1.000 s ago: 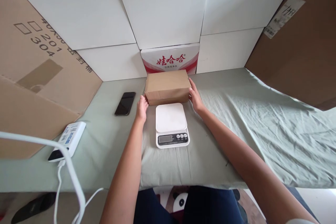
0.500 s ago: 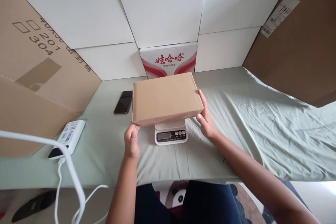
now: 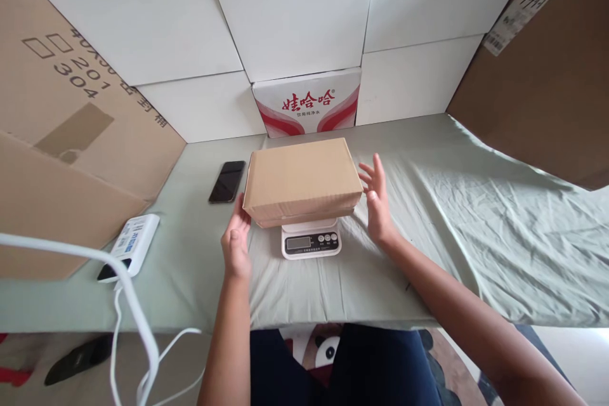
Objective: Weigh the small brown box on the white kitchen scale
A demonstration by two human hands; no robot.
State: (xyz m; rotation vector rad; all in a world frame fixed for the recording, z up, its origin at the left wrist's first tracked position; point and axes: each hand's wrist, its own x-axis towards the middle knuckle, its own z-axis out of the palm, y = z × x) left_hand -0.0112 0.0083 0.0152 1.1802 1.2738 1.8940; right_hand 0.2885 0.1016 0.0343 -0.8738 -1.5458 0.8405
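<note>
A brown cardboard box (image 3: 304,174) rests on a white digital kitchen scale (image 3: 311,252), covering its platform; the scale's display and buttons show in front. At the box's left end is my left hand (image 3: 236,241), fingers stretched along the side and partly hidden behind the box's edge. My right hand (image 3: 378,203) stands at the right end with its fingers spread, the fingertips beside the box's corner. Whether they still touch it I cannot tell.
A black phone (image 3: 227,182) lies left of the box. Farther left is a white power bank (image 3: 136,244) with a cable, near a white curved tube (image 3: 128,285). Large cardboard panels stand on both sides, and a red-and-white carton (image 3: 308,104) stands behind, all around the green cloth (image 3: 428,216).
The box has come down onto the scale. My right hand has opened and moved off its right end, and my left hand has loosened from the front left corner to lie along the side.
</note>
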